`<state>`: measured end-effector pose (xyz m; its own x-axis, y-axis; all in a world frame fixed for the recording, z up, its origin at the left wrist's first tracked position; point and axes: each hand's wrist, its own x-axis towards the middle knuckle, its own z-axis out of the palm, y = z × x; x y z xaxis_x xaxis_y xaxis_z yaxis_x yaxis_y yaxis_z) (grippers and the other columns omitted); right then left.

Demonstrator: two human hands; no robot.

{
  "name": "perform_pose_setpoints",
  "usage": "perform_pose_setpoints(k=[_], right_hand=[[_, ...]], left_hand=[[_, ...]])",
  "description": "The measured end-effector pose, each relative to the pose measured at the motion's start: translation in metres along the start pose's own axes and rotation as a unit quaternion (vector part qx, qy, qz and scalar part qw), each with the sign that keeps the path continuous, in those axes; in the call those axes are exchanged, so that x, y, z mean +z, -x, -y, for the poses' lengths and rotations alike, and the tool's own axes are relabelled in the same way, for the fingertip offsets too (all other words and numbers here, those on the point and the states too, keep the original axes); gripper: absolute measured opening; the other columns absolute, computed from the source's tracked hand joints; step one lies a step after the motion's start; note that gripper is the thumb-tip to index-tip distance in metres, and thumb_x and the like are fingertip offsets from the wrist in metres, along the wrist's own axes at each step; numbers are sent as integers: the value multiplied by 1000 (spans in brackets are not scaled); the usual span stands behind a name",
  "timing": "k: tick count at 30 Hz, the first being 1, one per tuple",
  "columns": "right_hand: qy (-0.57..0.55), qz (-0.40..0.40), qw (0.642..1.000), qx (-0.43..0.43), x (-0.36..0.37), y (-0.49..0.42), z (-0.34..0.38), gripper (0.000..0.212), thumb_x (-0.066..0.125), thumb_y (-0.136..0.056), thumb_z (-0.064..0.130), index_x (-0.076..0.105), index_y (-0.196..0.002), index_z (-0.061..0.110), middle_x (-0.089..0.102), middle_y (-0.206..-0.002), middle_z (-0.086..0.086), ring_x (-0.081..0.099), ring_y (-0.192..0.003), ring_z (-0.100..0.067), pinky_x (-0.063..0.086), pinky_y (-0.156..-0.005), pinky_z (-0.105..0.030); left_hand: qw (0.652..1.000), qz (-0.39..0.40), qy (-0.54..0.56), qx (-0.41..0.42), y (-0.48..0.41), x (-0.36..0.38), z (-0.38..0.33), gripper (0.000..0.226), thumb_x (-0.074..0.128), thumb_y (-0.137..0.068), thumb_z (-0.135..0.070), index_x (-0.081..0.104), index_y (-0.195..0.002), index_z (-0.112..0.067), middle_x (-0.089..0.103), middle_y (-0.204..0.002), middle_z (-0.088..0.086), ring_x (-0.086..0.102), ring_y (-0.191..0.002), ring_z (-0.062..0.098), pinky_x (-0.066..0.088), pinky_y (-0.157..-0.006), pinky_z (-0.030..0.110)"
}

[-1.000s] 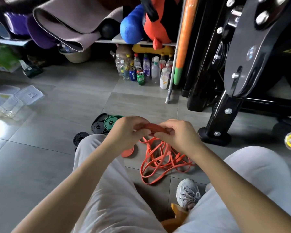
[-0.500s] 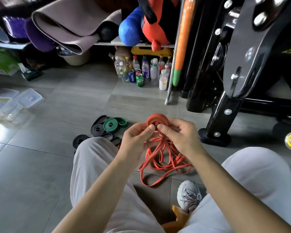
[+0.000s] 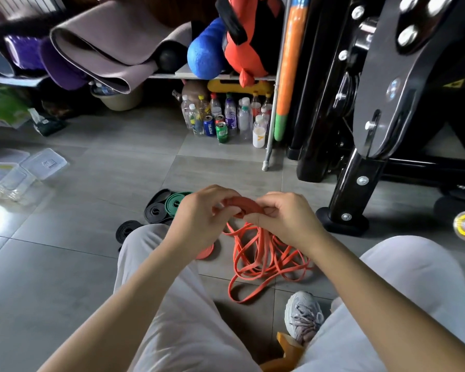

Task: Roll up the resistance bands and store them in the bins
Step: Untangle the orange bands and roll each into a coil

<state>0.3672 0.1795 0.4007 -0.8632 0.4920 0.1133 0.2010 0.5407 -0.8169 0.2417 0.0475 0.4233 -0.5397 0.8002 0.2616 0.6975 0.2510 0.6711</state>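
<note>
Head view: left hand [image 3: 199,221] and right hand [image 3: 287,221] both pinch a part-wound orange coil [image 3: 246,207], fingers curled round its rim. Its loose tail [image 3: 263,260] hangs down and lies tangled on the tiles [image 3: 78,251] between the knees. Judged light, soft and springy; the rubber is likely grippy but apt to unwind if released. Best held across the coil's flat faces, thumb on the outer wrap. Clear bins [image 3: 14,183] stand well apart, far left.
</note>
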Motion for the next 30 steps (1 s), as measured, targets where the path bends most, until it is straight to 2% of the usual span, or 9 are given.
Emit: perform_pose_setpoints(k=[5, 9, 11, 12, 14, 16, 21, 26, 30], right_hand=[[-228, -19, 972, 58, 3, 6, 9, 17, 73, -78, 9, 73, -94, 15, 73, -85, -16, 70, -78, -33, 57, -74, -41], [-313, -72, 944, 72, 9, 3, 18, 16, 72, -77, 8, 71, -84, 22, 73, -79, -11, 66, -72, -22, 56, -69, -32], [-303, -81, 947, 73, 10, 2, 15, 18, 72, -77, 7, 71, -82, 24, 73, -75, -3, 67, -70, -19, 57, -65, -27], [-283, -78, 953, 70, 8, 3, 12, 20, 72, -78, 6, 70, -82, 26, 73, -73, -2, 68, -69, -20, 57, -63, -26], [-191, -62, 978, 56, 5, 4, 4, 20, 73, -79, 9, 71, -84, 29, 73, -76, -6, 69, -71, -26, 58, -67, -34], [-90, -35, 995, 37, 2, 4, -1, 12, 74, -79, 15, 74, -88, 22, 72, -81, -6, 68, -76, -24, 54, -75, -41], [45, 18, 998, -29, 1, 4, -1, 13, 73, -80, 22, 72, -87, 10, 58, -73, -1, 54, -67, -16, 45, -66, -36], [-152, 9, 986, 64, -4, 10, 1, 17, 75, -77, 14, 73, -94, 14, 74, -84, -3, 70, -80, -19, 54, -78, -36], [-274, -34, 959, 70, 0, 16, 3, 19, 71, -76, 0, 71, -88, 15, 74, -88, -9, 67, -76, -15, 55, -75, -28]], left_hand=[[946, -55, 301, -109, 3, 2, -7, 22, 69, -79, 0, 71, -85, -20, 72, -73, -9, 67, -71, 5, 53, -70, 18], [782, -59, 583, -211, 9, 16, -14, 21, 61, -73, -9, 66, -93, -4, 73, -81, 5, 69, -75, 13, 54, -66, 19], [753, -41, 608, -248, 10, 21, -11, 22, 60, -74, -8, 64, -94, -2, 72, -81, 6, 68, -75, 13, 55, -67, 19], [786, -25, 563, -254, 10, 21, -9, 21, 61, -76, -8, 64, -96, -2, 72, -83, 6, 68, -75, 14, 55, -67, 20], [927, 4, 311, -208, 8, 17, -3, 26, 67, -81, -8, 62, -107, -9, 69, -94, 2, 64, -82, 13, 53, -70, 23], [995, 35, 48, -84, 5, 9, 1, 44, 71, -81, -14, 56, -122, -21, 61, -110, -4, 58, -96, 12, 50, -82, 27], [983, 125, -129, 37, -4, -3, -9, 28, 64, -82, -13, 67, -109, -21, 67, -100, -4, 61, -90, 19, 47, -82, 31], [995, 38, 45, -84, -3, -5, -10, 21, 70, -78, -7, 68, -86, -26, 67, -77, -14, 60, -69, -7, 39, -64, 3], [958, -16, 248, -144, 6, 4, -10, 29, 69, -79, 2, 68, -81, -27, 71, -72, -5, 68, -71, 18, 56, -67, 28]])
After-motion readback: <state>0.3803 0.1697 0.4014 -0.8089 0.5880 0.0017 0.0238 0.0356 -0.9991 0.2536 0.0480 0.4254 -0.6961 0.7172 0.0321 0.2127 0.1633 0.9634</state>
